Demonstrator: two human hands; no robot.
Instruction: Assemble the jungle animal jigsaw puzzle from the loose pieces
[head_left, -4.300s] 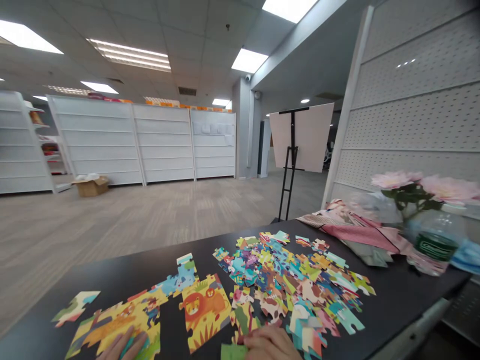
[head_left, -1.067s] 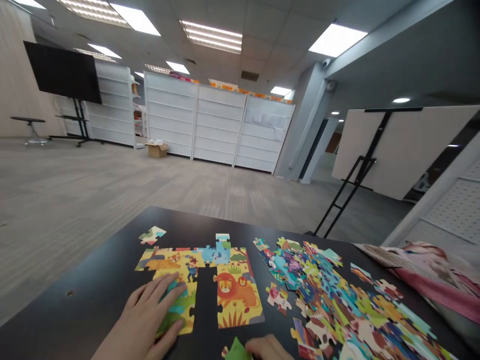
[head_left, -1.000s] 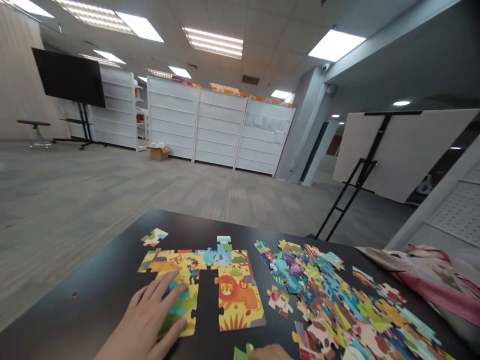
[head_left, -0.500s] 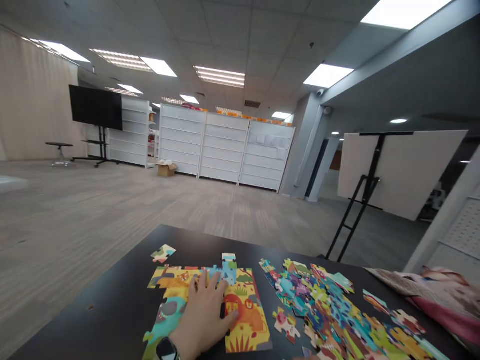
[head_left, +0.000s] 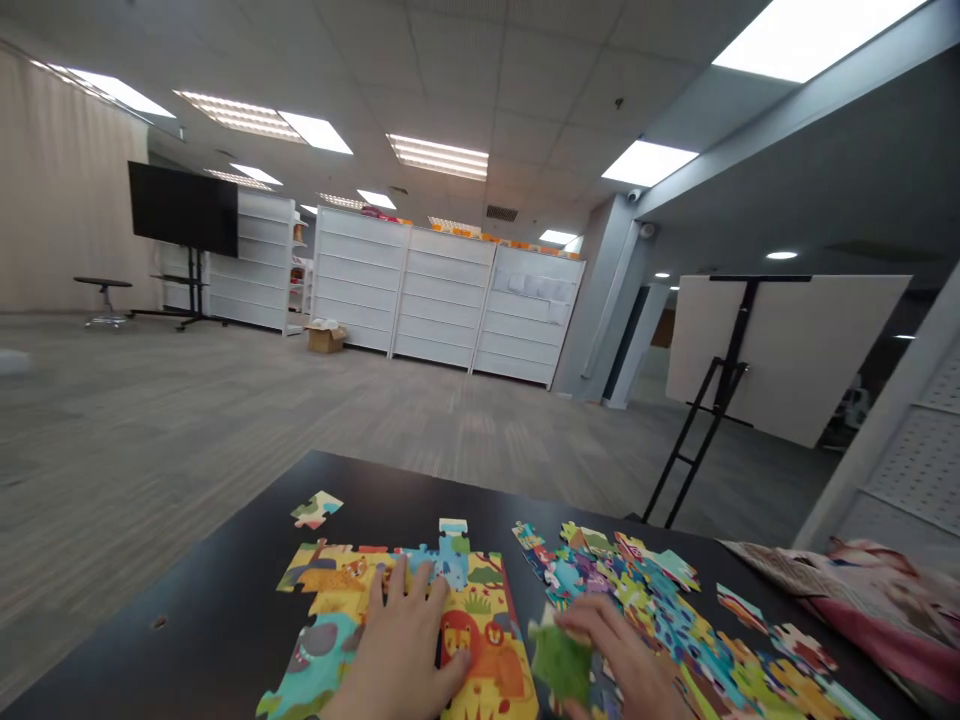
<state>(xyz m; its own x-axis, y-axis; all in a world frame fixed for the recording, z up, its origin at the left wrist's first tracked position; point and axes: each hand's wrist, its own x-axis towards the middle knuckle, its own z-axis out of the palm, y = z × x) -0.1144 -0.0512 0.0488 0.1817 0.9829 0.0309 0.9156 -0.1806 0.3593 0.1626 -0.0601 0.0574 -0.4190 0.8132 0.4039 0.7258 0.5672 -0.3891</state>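
Green piece, pinched in the right hand, may drop if loosened. Sliding the spread left hand could unlock joined pieces.

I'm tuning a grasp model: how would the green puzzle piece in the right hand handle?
Probably stiff: the green puzzle piece shows no obvious droop in the right hand. Likely light, being small and flat; that shape also makes rolling unlikely.

Puzzle on table, loose pieces right
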